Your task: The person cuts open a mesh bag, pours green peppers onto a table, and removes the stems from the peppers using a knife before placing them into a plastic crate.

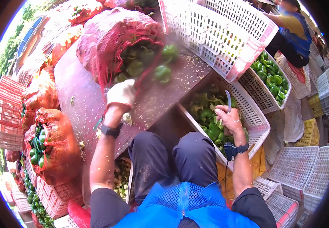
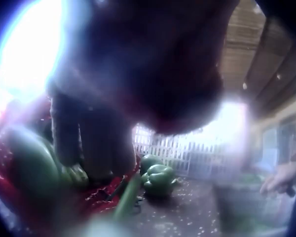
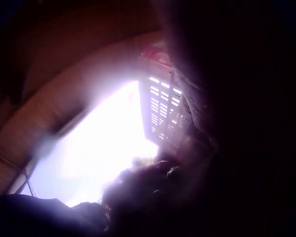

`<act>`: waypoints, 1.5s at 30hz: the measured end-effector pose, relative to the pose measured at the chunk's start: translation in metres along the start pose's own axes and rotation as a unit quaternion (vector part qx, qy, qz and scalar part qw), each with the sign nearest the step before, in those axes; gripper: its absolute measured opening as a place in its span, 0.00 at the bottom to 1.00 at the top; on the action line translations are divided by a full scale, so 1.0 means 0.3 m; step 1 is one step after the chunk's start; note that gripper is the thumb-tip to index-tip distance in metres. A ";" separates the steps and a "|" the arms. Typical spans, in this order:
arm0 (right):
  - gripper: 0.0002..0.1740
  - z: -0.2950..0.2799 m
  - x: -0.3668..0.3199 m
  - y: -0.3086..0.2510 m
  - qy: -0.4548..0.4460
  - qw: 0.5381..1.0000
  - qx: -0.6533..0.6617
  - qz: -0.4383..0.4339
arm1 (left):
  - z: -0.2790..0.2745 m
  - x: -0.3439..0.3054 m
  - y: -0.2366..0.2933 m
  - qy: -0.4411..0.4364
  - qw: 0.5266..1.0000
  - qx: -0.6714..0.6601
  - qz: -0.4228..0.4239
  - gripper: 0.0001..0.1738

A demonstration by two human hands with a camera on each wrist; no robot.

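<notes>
My left hand [image 1: 122, 94], in a pale glove, is at the mouth of a red mesh bag [image 1: 109, 36] full of green bell peppers [image 1: 134, 68]. In the left wrist view its fingers [image 2: 96, 143] point down among the peppers and red netting; whether they grip the netting I cannot tell. Two loose bell peppers [image 1: 163, 74], blurred in the head view, are just outside the bag on the tabletop. My right hand [image 1: 229, 118] holds a knife [image 1: 228, 99] with its curved blade upward, over a crate [image 1: 261, 131] of green peppers. The right wrist view is mostly dark and glare.
A large white crate [image 1: 217, 38] stands on the metal tabletop [image 1: 153, 104], which has pale seeds scattered on it. More mesh bags, including an orange one [image 1: 60, 146], are at left. Stacked crates [image 1: 293, 167] are at right. Another person [image 1: 295, 32] is at upper right.
</notes>
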State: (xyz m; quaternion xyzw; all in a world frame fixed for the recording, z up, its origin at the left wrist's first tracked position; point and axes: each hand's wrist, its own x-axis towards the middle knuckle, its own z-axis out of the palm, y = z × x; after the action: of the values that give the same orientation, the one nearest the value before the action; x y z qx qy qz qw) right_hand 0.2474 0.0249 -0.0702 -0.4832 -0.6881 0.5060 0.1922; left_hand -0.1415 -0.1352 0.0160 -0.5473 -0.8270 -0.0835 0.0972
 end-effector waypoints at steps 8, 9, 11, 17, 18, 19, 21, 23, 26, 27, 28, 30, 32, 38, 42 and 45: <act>0.15 0.171 -0.115 0.003 -0.108 0.887 0.428 0.138 | 0.246 0.364 0.320 0.027 0.983 -0.178 -0.048 0.12; 0.15 0.189 -0.141 -0.002 -0.097 0.883 0.436 0.142 | 0.209 0.364 0.341 0.054 0.967 -0.222 -0.112 0.13; 0.14 0.189 -0.154 -0.004 -0.082 0.895 0.417 0.138 | 0.127 0.378 0.313 -0.070 0.977 -0.204 -0.006 0.15; 0.13 0.227 -0.041 -0.104 -0.086 0.974 0.209 0.032 | 0.252 0.421 0.254 -0.086 0.979 -0.182 0.041 0.15; 0.12 0.232 -0.019 -0.143 -0.069 0.979 0.190 -0.006 | 0.229 0.402 0.265 -0.118 0.977 -0.176 0.036 0.15; 0.15 0.242 0.010 -0.154 -0.048 0.984 0.171 -0.027 | 0.205 0.372 0.272 -0.119 0.977 -0.175 0.039 0.15; 0.21 0.235 0.062 -0.212 -0.044 0.994 0.069 -0.067 | 0.183 0.320 0.268 -0.097 0.938 -0.332 0.034 0.14; 0.28 0.255 0.101 -0.257 0.053 0.968 -0.028 -0.245 | 0.160 0.296 0.278 -0.134 0.934 -0.328 0.039 0.13; 0.30 0.273 0.139 -0.346 0.101 0.894 -0.049 -0.435 | 0.127 0.229 0.279 -0.205 0.875 -0.406 0.164 0.19; 0.30 0.265 0.129 -0.340 0.101 0.894 -0.050 -0.435 | 0.138 0.211 0.274 -0.205 0.875 -0.407 0.165 0.19; 0.32 0.257 0.125 -0.332 0.055 0.925 0.005 -0.375 | 0.147 0.188 0.269 -0.258 0.840 -0.470 0.079 0.20; 0.34 0.220 0.075 -0.367 -0.025 0.963 0.125 -0.236 | 0.256 0.171 0.265 -0.133 0.815 -0.552 0.119 0.22; 0.33 0.207 0.058 -0.367 -0.039 0.962 0.181 -0.200 | 0.262 0.092 0.289 -0.084 0.859 -0.482 0.152 0.23; 0.27 0.177 0.007 -0.386 -0.042 0.954 0.235 -0.184 | 0.107 0.078 0.541 0.030 0.562 -0.794 -0.229 0.21; 0.25 0.151 -0.091 -0.398 0.099 0.950 0.014 -0.297 | 0.047 0.046 0.531 -0.031 0.655 -0.738 -0.158 0.21; 0.36 0.155 -0.178 -0.430 -0.035 0.979 0.137 -0.149 | 0.026 -0.012 0.498 -0.089 0.836 -0.541 0.015 0.20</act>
State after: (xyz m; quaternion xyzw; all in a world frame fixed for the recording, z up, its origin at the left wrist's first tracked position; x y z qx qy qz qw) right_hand 0.1762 -0.0475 0.0363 -0.3261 -0.6827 0.5781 0.3055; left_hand -0.0029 -0.0786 0.0124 -0.5303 -0.6468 -0.4669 -0.2872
